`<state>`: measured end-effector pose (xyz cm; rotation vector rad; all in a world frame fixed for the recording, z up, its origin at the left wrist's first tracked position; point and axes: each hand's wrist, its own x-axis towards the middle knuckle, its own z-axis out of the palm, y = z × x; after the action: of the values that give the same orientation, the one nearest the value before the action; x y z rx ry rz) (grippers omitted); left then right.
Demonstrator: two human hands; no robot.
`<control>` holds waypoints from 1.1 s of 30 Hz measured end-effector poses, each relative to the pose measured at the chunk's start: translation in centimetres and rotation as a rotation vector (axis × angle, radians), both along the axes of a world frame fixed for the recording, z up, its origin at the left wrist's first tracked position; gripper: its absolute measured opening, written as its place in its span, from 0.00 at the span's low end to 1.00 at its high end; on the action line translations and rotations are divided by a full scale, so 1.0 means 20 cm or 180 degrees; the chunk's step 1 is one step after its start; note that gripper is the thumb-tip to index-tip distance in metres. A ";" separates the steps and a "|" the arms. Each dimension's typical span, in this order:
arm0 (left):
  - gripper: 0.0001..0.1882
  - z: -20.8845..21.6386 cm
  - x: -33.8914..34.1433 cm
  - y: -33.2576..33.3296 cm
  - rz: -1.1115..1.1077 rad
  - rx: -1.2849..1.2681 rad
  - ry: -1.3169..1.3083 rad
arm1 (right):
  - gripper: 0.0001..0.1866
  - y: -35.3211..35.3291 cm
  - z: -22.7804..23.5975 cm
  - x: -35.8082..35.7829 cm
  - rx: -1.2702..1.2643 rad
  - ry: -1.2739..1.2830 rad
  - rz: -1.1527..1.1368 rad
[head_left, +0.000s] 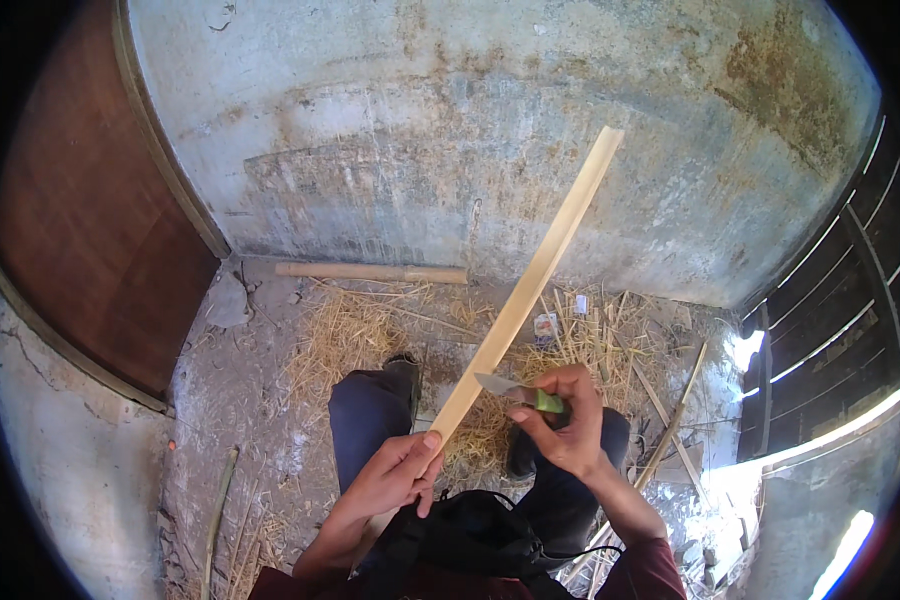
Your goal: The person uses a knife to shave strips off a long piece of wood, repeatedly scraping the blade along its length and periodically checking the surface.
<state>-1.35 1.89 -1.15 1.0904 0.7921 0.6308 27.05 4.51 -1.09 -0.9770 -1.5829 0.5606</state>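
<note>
A long, pale bamboo strip [531, 284] slants up and to the right from my lap, its far end well out in front of the wall. My left hand [397, 474] is closed round its lower part, thumb on top. In my right hand [570, 421] is a knife [540, 399] with a green handle, gripped in closed fingers. Its short blade points left toward the strip's right edge; whether it touches the strip I cannot tell. Below my left hand, the strip's near end runs down beside a black bag or cloth [467, 535] on my lap.
Straw-like shavings [340, 335] lie heaped on the dirty floor around my feet. A bamboo pole [370, 272] rests along the base of the stained wall [370, 150]. Thin sticks [674, 420] lie at right, near a slatted dark panel [830, 330]. A brown door [100, 200] stands at left.
</note>
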 end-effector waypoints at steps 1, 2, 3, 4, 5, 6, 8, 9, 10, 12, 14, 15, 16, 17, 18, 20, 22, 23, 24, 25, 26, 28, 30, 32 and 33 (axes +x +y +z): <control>0.28 0.00 0.00 0.02 -0.0090 -0.0006 0.0010 | 0.26 -0.01 0.00 -0.02 -0.0344 0.0195 0.0093; 0.29 0.01 0.00 0.04 -0.0181 -0.0011 0.0020 | 0.29 -0.01 0.00 -0.03 -0.0688 0.0391 0.0184; 0.29 0.01 0.00 0.05 -0.0260 -0.0025 0.0032 | 0.34 0.01 0.00 -0.03 -0.0770 0.0549 0.0456; 0.29 0.01 0.00 0.06 -0.0348 -0.0042 0.0081 | 0.32 0.01 0.01 -0.03 -0.0982 0.0636 0.0491; 0.29 0.01 0.01 0.07 -0.0438 -0.0058 0.0129 | 0.30 0.01 0.04 -0.04 -0.1193 0.0723 0.0523; 0.30 0.01 0.01 0.06 -0.0509 -0.0080 0.0184 | 0.28 0.03 0.06 -0.05 -0.1411 0.0814 0.0575; 0.30 -0.01 0.03 0.06 -0.0580 -0.0114 0.0198 | 0.23 0.08 0.07 -0.04 -0.1679 0.0897 0.0895; 0.30 -0.02 0.04 0.07 -0.0640 -0.0122 0.0194 | 0.22 0.09 0.07 -0.02 -0.1804 0.0931 0.1029; 0.30 -0.03 0.04 0.08 -0.0696 -0.0202 0.0174 | 0.20 0.10 0.08 -0.01 -0.1875 0.0927 0.1120; 0.30 -0.06 0.04 0.10 -0.0797 -0.0363 0.0141 | 0.19 0.11 0.09 0.01 -0.2017 0.0921 0.1313; 0.30 -0.06 0.05 0.10 -0.0823 -0.0402 0.0118 | 0.20 0.12 0.06 0.03 -0.2058 0.0944 0.1479; 0.30 -0.07 0.05 0.10 -0.0835 -0.0424 0.0106 | 0.20 0.12 0.05 0.04 -0.2059 0.0852 0.1485; 0.30 -0.07 0.05 0.10 -0.0863 -0.0367 0.0156 | 0.20 0.12 0.04 0.05 -0.2057 0.0758 0.1494; 0.30 -0.07 0.05 0.10 -0.0890 -0.0310 0.0206 | 0.20 0.12 0.04 0.05 -0.2031 0.0560 0.1424; 0.29 -0.07 0.05 0.10 -0.0920 -0.0256 0.0256 | 0.20 0.12 0.05 0.05 -0.2039 0.0485 0.1396; 0.30 -0.09 0.04 0.11 -0.0951 -0.0298 0.0280 | 0.21 0.11 0.09 0.04 -0.2087 0.0453 0.1386; 0.29 -0.09 0.04 0.11 -0.0954 -0.0219 0.0338 | 0.20 0.10 0.10 0.03 -0.2087 0.0549 0.1324; 0.28 -0.08 0.04 0.12 -0.0941 -0.0123 0.0385 | 0.20 0.09 0.10 0.02 -0.2051 0.0603 0.1245; 0.27 -0.07 0.04 0.12 -0.0917 -0.0028 0.0438 | 0.20 0.09 0.09 0.02 -0.2068 0.0712 0.1191; 0.23 -0.07 0.04 0.11 -0.0800 0.0102 0.0492 | 0.19 0.09 0.08 0.02 -0.2084 0.0822 0.1137; 0.20 -0.06 0.04 0.11 -0.0683 0.0231 0.0545 | 0.19 0.10 0.06 0.02 -0.2156 0.0985 0.1095; 0.20 -0.07 0.03 0.09 -0.0416 0.0611 0.0684 | 0.17 0.11 0.01 0.03 -0.2157 0.1182 0.0878; 0.34 -0.12 -0.02 0.07 -0.0109 0.1105 0.0850 | 0.16 0.13 -0.05 0.06 -0.2021 0.1247 0.0535; 0.41 -0.10 -0.06 0.05 0.0146 0.1521 0.1090 | 0.16 0.13 -0.04 0.09 -0.1930 0.1332 0.0373; 0.45 -0.08 -0.08 0.03 0.0275 0.1724 0.1211 | 0.16 0.14 -0.04 0.10 -0.1890 0.1374 0.0293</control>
<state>-2.96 2.55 -2.78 1.7116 1.0295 0.7445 29.09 7.24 -1.95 -1.1196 -1.0897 1.2623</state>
